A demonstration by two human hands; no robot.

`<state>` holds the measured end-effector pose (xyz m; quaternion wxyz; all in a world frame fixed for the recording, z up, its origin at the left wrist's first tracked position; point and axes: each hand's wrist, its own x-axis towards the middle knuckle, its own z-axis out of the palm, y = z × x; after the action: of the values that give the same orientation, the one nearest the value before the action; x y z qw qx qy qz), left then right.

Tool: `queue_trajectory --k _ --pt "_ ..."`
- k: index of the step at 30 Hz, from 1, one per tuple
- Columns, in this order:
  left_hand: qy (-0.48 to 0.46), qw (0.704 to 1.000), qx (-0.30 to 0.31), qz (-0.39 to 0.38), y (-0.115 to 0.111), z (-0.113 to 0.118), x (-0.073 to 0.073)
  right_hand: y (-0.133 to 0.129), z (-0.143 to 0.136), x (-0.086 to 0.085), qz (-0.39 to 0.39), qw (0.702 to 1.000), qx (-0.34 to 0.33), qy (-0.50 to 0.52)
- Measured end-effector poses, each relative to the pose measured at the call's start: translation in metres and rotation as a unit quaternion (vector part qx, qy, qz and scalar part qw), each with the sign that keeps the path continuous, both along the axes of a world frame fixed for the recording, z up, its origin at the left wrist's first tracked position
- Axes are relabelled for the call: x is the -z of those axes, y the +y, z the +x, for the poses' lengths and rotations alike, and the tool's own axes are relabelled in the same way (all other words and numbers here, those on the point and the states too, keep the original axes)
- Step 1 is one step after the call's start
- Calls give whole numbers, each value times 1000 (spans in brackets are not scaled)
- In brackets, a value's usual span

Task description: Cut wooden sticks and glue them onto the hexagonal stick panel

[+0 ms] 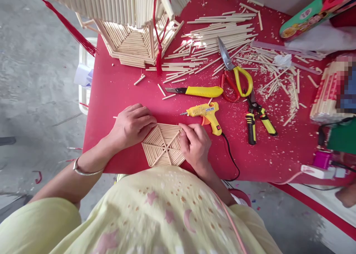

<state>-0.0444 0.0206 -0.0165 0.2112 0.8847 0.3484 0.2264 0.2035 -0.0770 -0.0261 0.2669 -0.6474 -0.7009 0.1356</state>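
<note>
A hexagonal panel of thin wooden sticks point(166, 148) lies at the red table's front edge, with spokes crossing at its centre. My left hand point(134, 124) rests at its upper left corner, fingers bent together against the edge. At the upper right corner, my right hand point(195, 142) pinches the panel's rim between thumb and forefinger. Just beyond my right hand lies a yellow glue gun point(207, 114), its nozzle pointing left. A yellow utility knife point(203, 91) lies behind it, blade out to the left.
A stick-built structure point(133, 42) with red tassels stands at the back left. Scissors point(236, 74), pliers point(257, 116) and loose sticks point(222, 35) lie across the red table point(111, 90). A power strip point(319, 171) sits at right, near another person's hand point(346, 196).
</note>
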Motion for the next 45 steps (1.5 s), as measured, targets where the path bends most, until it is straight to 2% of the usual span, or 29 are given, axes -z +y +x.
queue_trajectory --k 10,15,17,20,22,24,26,29,31,32,34,36,39,40,42,44,45 --pt "8 1000 9 15 -1 -3 5 -2 0 3 10 1000 -6 18" --pt "12 998 -29 62 -3 -12 -1 -7 11 -7 67 997 22 41" --pt "-23 995 -60 72 -3 -16 -7 -7 28 -15 80 995 54 23" --pt "-101 991 -77 48 -4 -15 -22 -2 75 -27 62 988 133 -47" --pt "-137 988 -75 2 -5 -5 -35 4 114 -34 25 969 215 -123" --pt "-165 980 -83 -69 -8 11 -47 11 149 -39 -67 938 279 -196" --pt "-223 954 -96 -176 -11 33 -57 19 173 -41 -187 906 306 -225" --pt "-329 865 -120 -359 -13 69 -67 27 190 -42 -269 882 304 -241" --pt "-381 807 -109 -439 -14 89 -72 25 196 -44 -258 885 307 -238" --pt "-404 786 -112 -454 -14 97 -76 22 198 -46 -242 890 316 -223" --pt "-432 763 -118 -466 -16 107 -82 10 205 -51 -202 908 342 -133" --pt "-445 757 -123 -463 -19 111 -86 -8 208 -57 -173 919 353 -4" --pt "-451 761 -128 -448 -20 112 -86 -36 191 -66 -147 938 277 147" --pt "-454 764 -130 -440 -21 112 -85 -44 179 -69 -124 941 200 242" --pt "-459 769 -137 -423 -21 112 -83 -56 145 -75 -88 908 56 406" --pt "-462 774 -143 -409 -22 112 -82 -60 107 -81 -105 889 -34 444" --pt "-464 776 -147 -401 -22 111 -83 -58 91 -84 -117 899 -53 419"
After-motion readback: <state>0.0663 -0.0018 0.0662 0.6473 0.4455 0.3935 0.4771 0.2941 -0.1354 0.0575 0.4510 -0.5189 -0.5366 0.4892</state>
